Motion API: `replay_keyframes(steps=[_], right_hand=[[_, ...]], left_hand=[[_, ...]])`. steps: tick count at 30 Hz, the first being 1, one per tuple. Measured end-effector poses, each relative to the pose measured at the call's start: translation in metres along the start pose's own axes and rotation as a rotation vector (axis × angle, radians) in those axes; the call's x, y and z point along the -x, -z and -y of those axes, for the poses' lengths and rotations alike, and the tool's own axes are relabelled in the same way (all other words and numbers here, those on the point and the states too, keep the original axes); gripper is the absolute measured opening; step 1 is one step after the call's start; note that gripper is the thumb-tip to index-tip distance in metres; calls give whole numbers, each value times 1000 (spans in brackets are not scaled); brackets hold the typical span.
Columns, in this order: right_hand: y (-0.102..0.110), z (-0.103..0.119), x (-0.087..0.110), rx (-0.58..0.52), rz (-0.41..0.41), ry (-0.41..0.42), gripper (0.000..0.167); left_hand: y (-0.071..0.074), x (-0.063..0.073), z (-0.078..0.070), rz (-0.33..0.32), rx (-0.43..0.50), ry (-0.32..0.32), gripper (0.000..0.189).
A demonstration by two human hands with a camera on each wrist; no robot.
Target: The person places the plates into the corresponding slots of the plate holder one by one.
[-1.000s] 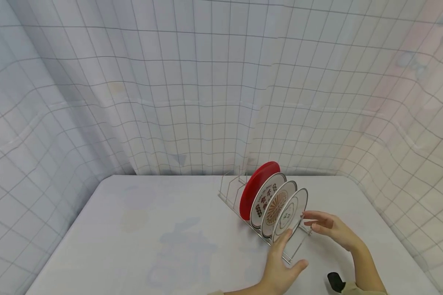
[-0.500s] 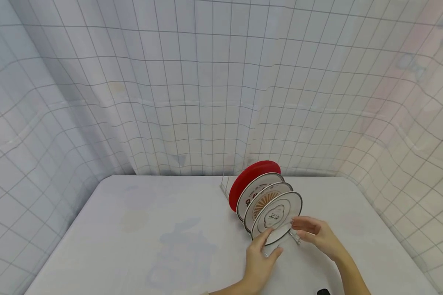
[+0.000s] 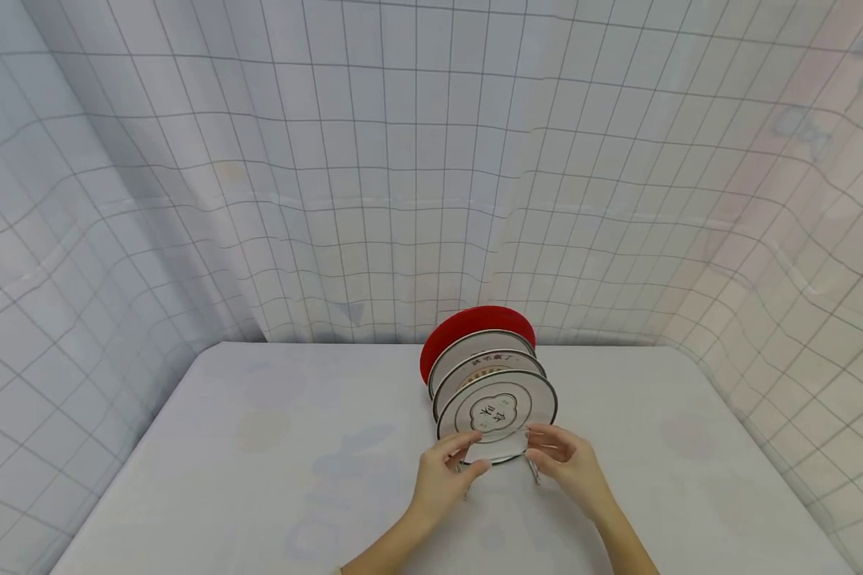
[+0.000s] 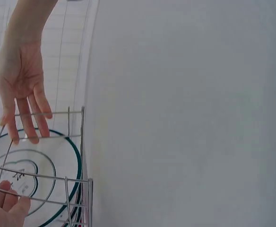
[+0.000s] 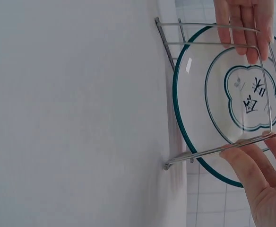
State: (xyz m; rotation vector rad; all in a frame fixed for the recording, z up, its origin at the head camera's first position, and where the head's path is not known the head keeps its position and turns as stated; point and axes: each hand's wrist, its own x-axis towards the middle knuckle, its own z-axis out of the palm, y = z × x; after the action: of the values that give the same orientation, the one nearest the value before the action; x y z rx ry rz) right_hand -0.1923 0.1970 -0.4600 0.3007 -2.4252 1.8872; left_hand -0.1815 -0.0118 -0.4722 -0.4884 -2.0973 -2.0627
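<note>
A wire dish rack (image 5: 204,153) stands on the table with its near end toward me. Several plates lean in it one behind another. At the front is a white plate (image 3: 535,403) with a dark green rim and dark characters in its middle; a red plate (image 3: 460,323) is at the back. My left hand (image 3: 439,479) holds the left side of the rack's near end, thumb and fingers about the wire. My right hand (image 3: 571,471) holds the right side in the same way. The front plate covers much of the plates behind it.
A white table (image 3: 295,463) spreads to both sides of the rack. Behind it hangs a pale curtain (image 3: 374,200) with a grid pattern, and the same cloth closes in the left and right sides.
The rack with its plates has moved left and turned from slanting to facing me nearly straight on. Both hands have moved left along with it.
</note>
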Motion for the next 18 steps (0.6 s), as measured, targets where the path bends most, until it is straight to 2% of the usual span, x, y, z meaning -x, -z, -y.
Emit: replay_keyframes(steps=[4, 9, 13, 18], right_hand=[[-21, 4, -1, -18, -60, -3, 36], [-43, 8, -5, -37, -90, -2, 36], [-52, 9, -8, -41, -89, 13, 35], [-59, 9, -13, -35, -78, 34, 35]], left_hand=[[24, -4, 2, 34, -9, 24, 39], [48, -10, 4, 62, -24, 66, 38], [60, -14, 4, 75, -9, 80, 38], [68, -16, 6, 67, -16, 95, 38]])
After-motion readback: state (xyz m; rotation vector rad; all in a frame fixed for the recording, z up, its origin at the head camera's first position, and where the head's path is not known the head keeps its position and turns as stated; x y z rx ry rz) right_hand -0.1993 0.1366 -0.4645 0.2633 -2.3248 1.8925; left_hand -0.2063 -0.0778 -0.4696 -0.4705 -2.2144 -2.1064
